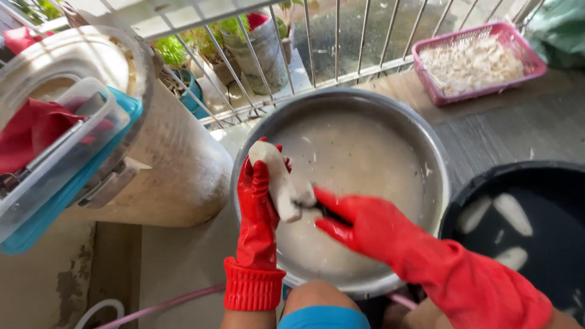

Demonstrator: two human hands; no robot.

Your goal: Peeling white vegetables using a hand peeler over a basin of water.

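A pale, elongated root is held above the metal basin of cloudy water, gripped by the left hand (red rubber glove). A dark-handled blade is pressed against its lower end by the right hand, fingers closed around the handle. To the right, a black tub containing white pieces is observed; a pink basket stands behind.

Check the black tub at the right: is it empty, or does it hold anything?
Not empty. The black tub holds dark water with several pale peeled pieces in it; whether they float or lie sunk, I cannot tell.
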